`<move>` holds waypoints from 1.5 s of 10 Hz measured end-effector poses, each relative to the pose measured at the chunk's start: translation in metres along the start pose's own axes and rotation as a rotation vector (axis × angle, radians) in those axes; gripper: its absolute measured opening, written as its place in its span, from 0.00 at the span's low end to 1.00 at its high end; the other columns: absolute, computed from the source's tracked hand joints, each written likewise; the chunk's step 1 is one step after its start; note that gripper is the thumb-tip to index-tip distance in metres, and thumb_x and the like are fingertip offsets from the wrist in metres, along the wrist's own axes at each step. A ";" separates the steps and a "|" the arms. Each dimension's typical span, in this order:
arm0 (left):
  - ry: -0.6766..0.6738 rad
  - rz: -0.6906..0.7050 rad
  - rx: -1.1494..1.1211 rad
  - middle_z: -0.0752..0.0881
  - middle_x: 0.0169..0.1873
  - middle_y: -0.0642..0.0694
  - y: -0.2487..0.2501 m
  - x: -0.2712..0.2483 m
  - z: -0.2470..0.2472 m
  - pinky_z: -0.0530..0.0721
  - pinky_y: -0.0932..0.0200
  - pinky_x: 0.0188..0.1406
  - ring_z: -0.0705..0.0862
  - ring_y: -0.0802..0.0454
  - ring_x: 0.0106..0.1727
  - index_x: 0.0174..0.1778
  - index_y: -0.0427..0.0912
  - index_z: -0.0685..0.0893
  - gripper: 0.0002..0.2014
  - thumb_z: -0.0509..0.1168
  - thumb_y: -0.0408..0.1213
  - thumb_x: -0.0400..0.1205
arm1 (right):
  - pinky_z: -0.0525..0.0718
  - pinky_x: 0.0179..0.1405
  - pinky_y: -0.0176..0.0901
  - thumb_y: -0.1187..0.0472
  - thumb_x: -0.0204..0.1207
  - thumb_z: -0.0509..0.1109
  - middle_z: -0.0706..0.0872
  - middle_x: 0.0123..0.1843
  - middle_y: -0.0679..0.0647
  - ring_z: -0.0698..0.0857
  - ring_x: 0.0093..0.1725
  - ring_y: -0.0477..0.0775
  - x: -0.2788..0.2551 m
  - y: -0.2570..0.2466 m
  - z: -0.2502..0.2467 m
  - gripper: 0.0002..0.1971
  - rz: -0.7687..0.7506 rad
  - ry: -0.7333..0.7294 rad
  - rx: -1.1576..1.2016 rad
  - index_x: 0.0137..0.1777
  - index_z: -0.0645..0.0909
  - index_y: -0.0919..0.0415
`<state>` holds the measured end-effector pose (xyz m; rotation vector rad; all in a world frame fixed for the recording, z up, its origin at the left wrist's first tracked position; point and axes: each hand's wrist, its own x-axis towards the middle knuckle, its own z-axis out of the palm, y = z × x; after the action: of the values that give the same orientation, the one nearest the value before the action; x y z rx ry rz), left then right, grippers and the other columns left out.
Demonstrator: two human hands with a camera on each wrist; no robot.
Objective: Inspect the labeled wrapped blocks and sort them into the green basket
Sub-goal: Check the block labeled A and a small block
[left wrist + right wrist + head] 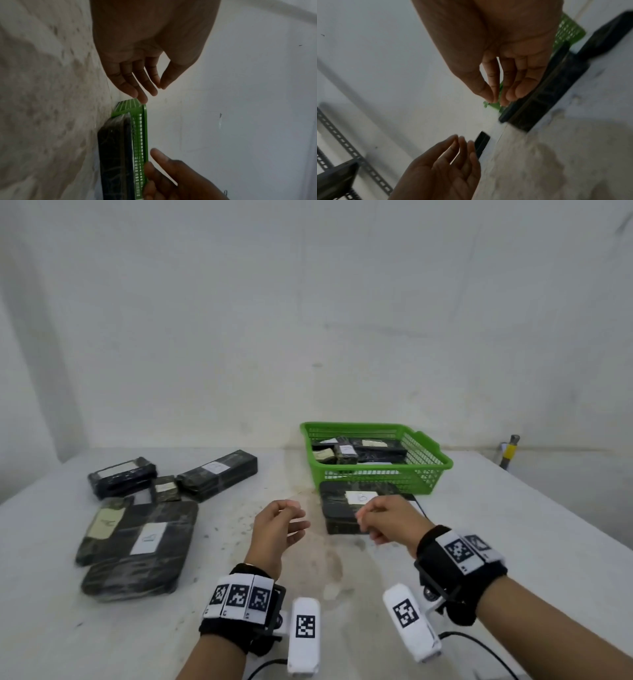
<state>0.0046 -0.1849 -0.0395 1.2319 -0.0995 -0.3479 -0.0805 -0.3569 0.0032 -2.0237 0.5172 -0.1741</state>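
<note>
Both hands (279,525) empty nr block (342,508)

Bare table (308,570) lies open between the left cluster of wrapped blocks (137,542) and the right side. A dark block (342,508) sits just before the green basket (428,470), blocking its near wall; the basket's top stands open.

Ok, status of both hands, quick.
Left hand: open, fingers relaxed, holding nothing.
Right hand: open, loosely curled, holding nothing.
</note>
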 end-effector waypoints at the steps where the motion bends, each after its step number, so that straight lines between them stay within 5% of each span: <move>1: 0.013 0.031 0.062 0.84 0.37 0.44 0.020 -0.012 -0.029 0.82 0.61 0.38 0.85 0.48 0.37 0.41 0.41 0.79 0.08 0.62 0.26 0.84 | 0.81 0.25 0.31 0.73 0.78 0.67 0.82 0.34 0.55 0.79 0.28 0.48 -0.003 -0.017 0.044 0.08 0.024 -0.084 0.074 0.40 0.82 0.62; 4: 0.252 0.095 0.409 0.81 0.32 0.41 0.102 -0.011 -0.175 0.78 0.66 0.20 0.80 0.50 0.29 0.38 0.38 0.79 0.09 0.62 0.25 0.84 | 0.81 0.29 0.34 0.68 0.82 0.68 0.82 0.40 0.57 0.79 0.32 0.51 0.011 -0.070 0.164 0.05 0.049 -0.233 0.389 0.55 0.79 0.64; 5: 0.375 0.040 0.573 0.81 0.33 0.38 0.124 0.008 -0.234 0.80 0.66 0.20 0.80 0.47 0.31 0.46 0.31 0.82 0.04 0.62 0.23 0.84 | 0.82 0.32 0.36 0.67 0.82 0.69 0.83 0.41 0.57 0.80 0.34 0.51 0.018 -0.080 0.192 0.07 0.045 -0.257 0.413 0.58 0.80 0.64; 6: 0.444 -0.093 0.741 0.83 0.39 0.33 0.135 0.038 -0.275 0.83 0.53 0.39 0.81 0.41 0.37 0.57 0.22 0.82 0.10 0.65 0.24 0.82 | 0.82 0.33 0.37 0.66 0.81 0.70 0.84 0.44 0.57 0.82 0.36 0.51 0.028 -0.084 0.212 0.08 0.049 -0.260 0.403 0.59 0.80 0.64; 8: 0.315 -0.311 1.012 0.84 0.34 0.36 0.123 0.070 -0.284 0.83 0.56 0.38 0.83 0.44 0.32 0.37 0.31 0.80 0.14 0.76 0.36 0.78 | 0.81 0.37 0.39 0.64 0.81 0.70 0.84 0.44 0.57 0.81 0.35 0.51 0.036 -0.085 0.230 0.07 0.059 -0.269 0.359 0.57 0.81 0.61; 9: 0.281 -0.306 1.171 0.89 0.48 0.34 0.112 0.078 -0.282 0.89 0.50 0.53 0.90 0.39 0.53 0.53 0.27 0.85 0.16 0.75 0.36 0.77 | 0.81 0.37 0.38 0.63 0.81 0.70 0.84 0.45 0.57 0.81 0.36 0.50 0.040 -0.086 0.231 0.08 0.064 -0.271 0.362 0.58 0.81 0.61; 10: 0.270 -0.323 1.190 0.87 0.58 0.32 0.118 0.082 -0.287 0.87 0.44 0.61 0.87 0.37 0.62 0.60 0.27 0.83 0.21 0.77 0.35 0.75 | 0.82 0.35 0.36 0.62 0.81 0.71 0.85 0.45 0.55 0.82 0.36 0.50 0.043 -0.086 0.230 0.08 0.063 -0.282 0.368 0.58 0.82 0.60; 11: 0.309 -0.264 1.190 0.85 0.60 0.28 0.137 0.077 -0.293 0.85 0.44 0.59 0.84 0.33 0.63 0.60 0.26 0.82 0.24 0.79 0.35 0.73 | 0.82 0.34 0.36 0.62 0.81 0.71 0.86 0.45 0.54 0.82 0.36 0.50 0.043 -0.085 0.230 0.06 0.070 -0.290 0.389 0.56 0.82 0.59; 12: 0.322 -0.146 1.122 0.87 0.46 0.33 0.158 0.065 -0.294 0.87 0.50 0.47 0.86 0.40 0.48 0.53 0.27 0.87 0.17 0.78 0.34 0.73 | 0.81 0.38 0.38 0.62 0.81 0.70 0.85 0.44 0.54 0.82 0.36 0.50 0.042 -0.083 0.231 0.05 0.067 -0.290 0.411 0.55 0.81 0.59; 13: 0.286 0.028 0.873 0.86 0.33 0.41 0.170 0.045 -0.288 0.82 0.61 0.32 0.82 0.48 0.35 0.40 0.37 0.90 0.03 0.76 0.26 0.73 | 0.81 0.39 0.39 0.62 0.82 0.70 0.85 0.45 0.55 0.82 0.37 0.50 0.039 -0.081 0.230 0.05 0.062 -0.306 0.431 0.55 0.81 0.59; 14: 0.171 0.106 0.511 0.88 0.34 0.41 0.170 0.023 -0.269 0.86 0.66 0.29 0.85 0.49 0.35 0.40 0.36 0.88 0.07 0.73 0.20 0.74 | 0.82 0.41 0.40 0.58 0.82 0.70 0.84 0.46 0.55 0.83 0.41 0.52 0.036 -0.082 0.228 0.05 0.042 -0.280 0.456 0.53 0.81 0.59; 15: 0.071 0.125 0.280 0.88 0.37 0.41 0.160 0.008 -0.245 0.87 0.64 0.31 0.89 0.52 0.32 0.45 0.34 0.85 0.09 0.69 0.17 0.75 | 0.85 0.47 0.42 0.40 0.79 0.67 0.85 0.53 0.56 0.84 0.50 0.53 0.035 -0.080 0.223 0.21 -0.030 -0.211 0.454 0.58 0.81 0.58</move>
<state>0.1088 0.0805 0.0270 1.5063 -0.1675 -0.1840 0.0481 -0.1603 -0.0405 -1.5835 0.2820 -0.0843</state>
